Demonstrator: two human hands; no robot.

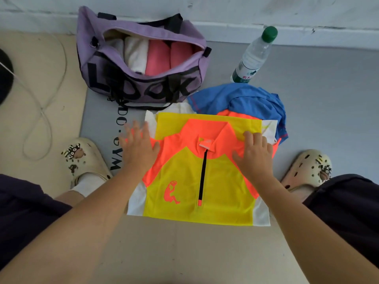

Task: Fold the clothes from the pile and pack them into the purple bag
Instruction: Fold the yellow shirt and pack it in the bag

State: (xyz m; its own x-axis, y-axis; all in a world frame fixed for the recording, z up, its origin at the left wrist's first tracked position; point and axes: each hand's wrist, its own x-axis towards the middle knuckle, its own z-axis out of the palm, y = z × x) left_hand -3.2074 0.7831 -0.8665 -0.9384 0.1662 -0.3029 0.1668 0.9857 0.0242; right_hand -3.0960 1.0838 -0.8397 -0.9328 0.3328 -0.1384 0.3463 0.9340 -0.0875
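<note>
While both hands, left and right, are lying open, we are flattening the jersey mid-fold; next, folding smaller for the bag

both my arms are stretched forward and down, bare forearms. my left hand is flat, palm down, fingers spread out straight and a bit blurry. my right hand is palm down too, fingers slightly bent, thumb out to the side
</note>
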